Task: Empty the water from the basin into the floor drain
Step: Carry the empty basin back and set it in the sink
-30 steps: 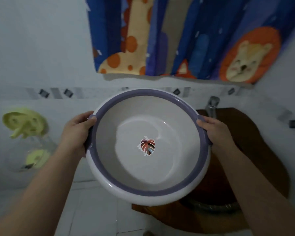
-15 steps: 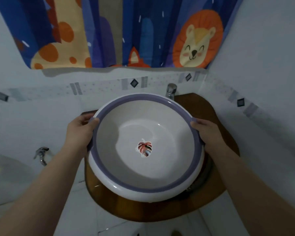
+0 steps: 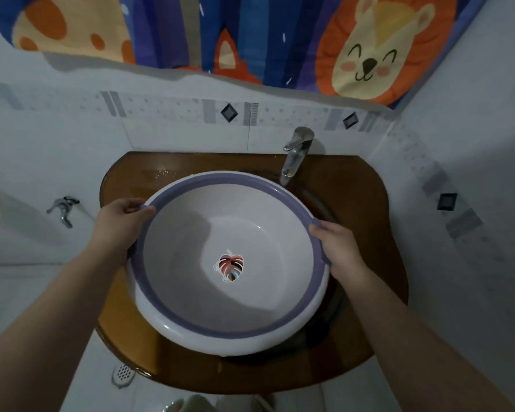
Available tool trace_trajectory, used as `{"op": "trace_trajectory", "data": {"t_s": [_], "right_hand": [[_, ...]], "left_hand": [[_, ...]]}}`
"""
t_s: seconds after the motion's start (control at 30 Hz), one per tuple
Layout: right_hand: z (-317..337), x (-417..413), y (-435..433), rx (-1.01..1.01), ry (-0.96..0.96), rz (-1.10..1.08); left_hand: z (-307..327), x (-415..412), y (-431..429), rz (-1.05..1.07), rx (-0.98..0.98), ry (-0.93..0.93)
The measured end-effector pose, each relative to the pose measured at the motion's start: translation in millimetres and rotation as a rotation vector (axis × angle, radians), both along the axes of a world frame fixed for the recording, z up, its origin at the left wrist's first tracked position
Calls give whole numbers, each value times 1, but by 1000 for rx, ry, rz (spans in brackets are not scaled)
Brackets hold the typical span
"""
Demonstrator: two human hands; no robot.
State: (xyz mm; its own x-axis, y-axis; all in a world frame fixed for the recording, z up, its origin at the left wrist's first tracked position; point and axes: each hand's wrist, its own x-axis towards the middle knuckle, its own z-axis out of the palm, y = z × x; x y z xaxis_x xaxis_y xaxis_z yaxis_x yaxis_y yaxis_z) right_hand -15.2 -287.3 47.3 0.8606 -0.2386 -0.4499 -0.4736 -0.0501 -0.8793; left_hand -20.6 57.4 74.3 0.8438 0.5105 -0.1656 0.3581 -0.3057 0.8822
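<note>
**Two hands on the basin rim, over the wooden counter**

Both of my hands hold the basin (image 3: 229, 263) by its purple rim. My left hand (image 3: 118, 223) grips the left edge, thumb hooked over the top of the rim and the fingers curled beneath it. My right hand (image 3: 338, 246) clasps the right edge the same way, thumb on the rim, fingers wrapped under and out of sight. I see the white bowl tilted a little toward me, its near lip lower in the frame. A leaf sticker (image 3: 230, 267) sits on the bottom of the bowl; I cannot tell whether any water lies over it. The basin hangs above the brown wooden counter (image 3: 366, 209), and the chrome faucet (image 3: 295, 154) stands just behind its far-right rim. Down at the lower left, on the pale floor, I can see the round perforated floor drain (image 3: 122, 374), partly tucked under the counter's edge. A cartoon animal curtain (image 3: 250, 34) hangs along the wall above.
</note>
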Motion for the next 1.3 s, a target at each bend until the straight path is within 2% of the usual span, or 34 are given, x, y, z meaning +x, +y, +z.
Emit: {"op": "trace_trajectory", "data": {"t_s": [0.17, 0.33, 0.47, 0.67, 0.97, 1.3], "right_hand": [[-15, 8, -8, -32, 61, 27], [-27, 17, -17, -112, 87, -33], [-33, 25, -21, -282, 65, 4], [-39, 30, -20, -584, 32, 154], [-58, 28, -10, -968, 162, 301], [-71, 31, -6, -963, 98, 236]], "left_hand": [[-15, 4, -7, 27, 25, 50], [-31, 19, -27, -77, 85, 74], [-44, 25, -39, -182, 256, 85], [-65, 30, -39, -354, 381, 173], [-89, 38, -38, -453, 491, 292], [-96, 40, -40, -451, 550, 310]]}}
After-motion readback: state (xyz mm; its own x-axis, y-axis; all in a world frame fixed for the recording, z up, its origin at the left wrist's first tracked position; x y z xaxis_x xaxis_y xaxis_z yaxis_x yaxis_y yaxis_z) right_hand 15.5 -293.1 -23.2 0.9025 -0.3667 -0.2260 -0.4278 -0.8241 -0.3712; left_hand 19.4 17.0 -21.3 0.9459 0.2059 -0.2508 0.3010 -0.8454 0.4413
